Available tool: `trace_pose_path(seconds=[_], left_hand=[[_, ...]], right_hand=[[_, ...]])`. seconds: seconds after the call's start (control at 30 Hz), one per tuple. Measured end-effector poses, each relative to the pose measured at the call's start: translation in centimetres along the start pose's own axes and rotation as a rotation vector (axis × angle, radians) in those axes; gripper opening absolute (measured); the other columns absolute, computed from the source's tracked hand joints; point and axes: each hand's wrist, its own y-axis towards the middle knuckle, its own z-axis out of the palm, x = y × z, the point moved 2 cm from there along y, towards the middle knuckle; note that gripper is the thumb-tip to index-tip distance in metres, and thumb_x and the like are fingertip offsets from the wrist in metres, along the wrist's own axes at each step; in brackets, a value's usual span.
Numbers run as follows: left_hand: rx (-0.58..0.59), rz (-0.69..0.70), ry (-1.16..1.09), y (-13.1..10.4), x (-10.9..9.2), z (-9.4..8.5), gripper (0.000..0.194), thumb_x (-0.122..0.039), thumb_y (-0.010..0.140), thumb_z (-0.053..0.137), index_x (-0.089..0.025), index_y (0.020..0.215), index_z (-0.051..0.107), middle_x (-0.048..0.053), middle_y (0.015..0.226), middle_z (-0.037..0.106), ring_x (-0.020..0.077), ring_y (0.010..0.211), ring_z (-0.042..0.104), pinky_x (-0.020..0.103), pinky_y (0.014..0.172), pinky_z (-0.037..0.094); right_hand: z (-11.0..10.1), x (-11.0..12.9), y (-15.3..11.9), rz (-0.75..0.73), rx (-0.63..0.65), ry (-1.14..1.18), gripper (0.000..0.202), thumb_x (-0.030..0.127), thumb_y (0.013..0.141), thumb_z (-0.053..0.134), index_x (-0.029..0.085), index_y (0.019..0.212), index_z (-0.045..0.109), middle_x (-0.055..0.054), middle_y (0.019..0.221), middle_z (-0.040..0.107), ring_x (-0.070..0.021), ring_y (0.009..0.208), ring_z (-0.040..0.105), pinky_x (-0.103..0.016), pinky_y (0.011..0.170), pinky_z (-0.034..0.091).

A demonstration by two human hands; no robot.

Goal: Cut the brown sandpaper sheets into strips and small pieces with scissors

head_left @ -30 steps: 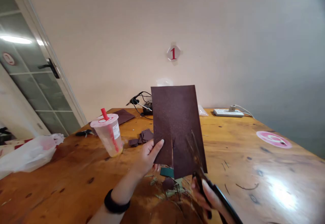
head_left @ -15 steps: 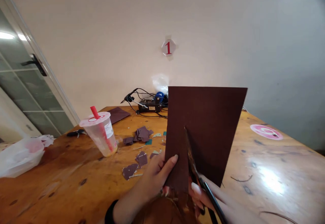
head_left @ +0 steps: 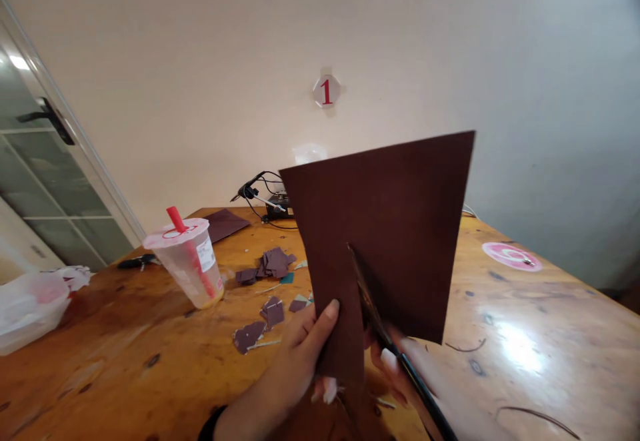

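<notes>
A large dark brown sheet (head_left: 395,214) stands upright before me, split by a cut from its lower edge up to about its middle. My left hand (head_left: 305,348) pinches the strip on the left of the cut, thumb on the near face and fingers behind. In my right hand (head_left: 400,378) is a pair of scissors (head_left: 373,311) with black handles, its blades in the cut and pointing up and away. The right fingers are partly blurred and hidden by the handles. Beyond my left hand lie several small brown cut pieces (head_left: 273,264).
A plastic cup (head_left: 187,268) with a red straw stands at left, near a white plastic bag (head_left: 35,311). Behind are another brown sheet (head_left: 225,224) and a black device with cables (head_left: 277,206). A pink disc (head_left: 511,256) and thin strips (head_left: 537,414) lie at right.
The brown sheet has tilted, its upper right corner rising and its upper left corner shifting left. The scissors stay in the cut; both hands keep their hold, and the view has turned slightly.
</notes>
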Motion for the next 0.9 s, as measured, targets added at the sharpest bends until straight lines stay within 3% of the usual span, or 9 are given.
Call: trace_pose_path(seconds=[0.07, 0.13, 0.23, 0.5, 0.67, 0.77, 0.9], left_hand=[[-0.080, 0.027, -0.058, 0.2, -0.1, -0.4, 0.056, -0.070, 0.077, 0.059, -0.019, 0.056, 0.053, -0.007, 0.032, 0.043, 0.0048, 0.025, 0.032, 0.017, 0.028, 0.023], [-0.083, 0.035, -0.080, 0.4, -0.1, -0.5, 0.057, -0.070, 0.077, 0.058, -0.018, 0.055, 0.054, -0.006, 0.031, 0.043, 0.0049, 0.024, 0.033, 0.017, 0.028, 0.022], [-0.020, 0.006, -0.065, 0.5, -0.2, -0.3, 0.059, -0.070, 0.079, 0.056, -0.018, 0.051, 0.053, -0.005, 0.028, 0.040, 0.0051, 0.023, 0.033, 0.017, 0.026, 0.020], [0.033, -0.079, -0.071, 0.0, -0.3, 0.5, 0.056, -0.072, 0.073, 0.060, -0.017, 0.061, 0.058, -0.004, 0.035, 0.051, 0.0051, 0.024, 0.038, 0.015, 0.024, 0.023], [0.112, -0.083, -0.060, 0.2, -0.5, 0.8, 0.053, -0.071, 0.073, 0.061, -0.018, 0.069, 0.058, -0.002, 0.043, 0.059, 0.0063, 0.028, 0.044, 0.013, 0.024, 0.028], [0.168, -0.067, -0.035, 0.2, -0.6, 0.8, 0.053, -0.069, 0.077, 0.057, -0.016, 0.068, 0.059, -0.002, 0.044, 0.058, 0.0054, 0.028, 0.044, 0.013, 0.024, 0.028], [0.234, -0.076, 0.006, 0.2, -0.6, 0.7, 0.055, -0.067, 0.082, 0.052, -0.016, 0.066, 0.061, -0.002, 0.044, 0.057, 0.0048, 0.028, 0.042, 0.013, 0.024, 0.028]], right_hand=[[-0.2, 0.0, -0.1, -0.001, 0.002, -0.044, 0.062, 0.068, 0.084, 0.052, 0.029, 0.132, 0.057, -0.007, 0.145, 0.048, -0.0382, 0.138, 0.033, -0.053, 0.115, 0.025], [-0.3, 0.2, -0.1, -0.018, 0.014, -0.059, 0.057, 0.066, 0.083, 0.055, 0.031, 0.129, 0.060, -0.005, 0.146, 0.048, -0.0385, 0.139, 0.032, -0.054, 0.116, 0.021], [-0.3, 0.5, 0.0, -0.040, 0.027, -0.064, 0.053, 0.065, 0.086, 0.052, 0.032, 0.127, 0.060, -0.004, 0.142, 0.051, -0.0370, 0.136, 0.037, -0.052, 0.116, 0.024], [0.1, 0.5, 0.2, -0.043, 0.005, -0.030, 0.056, 0.066, 0.090, 0.041, 0.028, 0.130, 0.055, -0.006, 0.138, 0.054, -0.0349, 0.135, 0.040, -0.050, 0.112, 0.032], [0.8, 0.3, 0.7, -0.081, 0.041, 0.052, 0.060, 0.069, 0.091, 0.037, 0.022, 0.121, 0.059, -0.010, 0.113, 0.068, -0.0316, 0.118, 0.057, -0.042, 0.099, 0.048], [0.8, 0.5, 0.8, -0.096, 0.047, 0.089, 0.059, 0.068, 0.091, 0.038, 0.020, 0.117, 0.060, -0.010, 0.109, 0.068, -0.0301, 0.115, 0.058, -0.041, 0.099, 0.047], [0.7, 0.4, 0.7, -0.104, 0.044, 0.087, 0.055, 0.064, 0.093, 0.041, 0.020, 0.121, 0.059, -0.011, 0.120, 0.064, -0.0300, 0.119, 0.055, -0.042, 0.104, 0.042]])
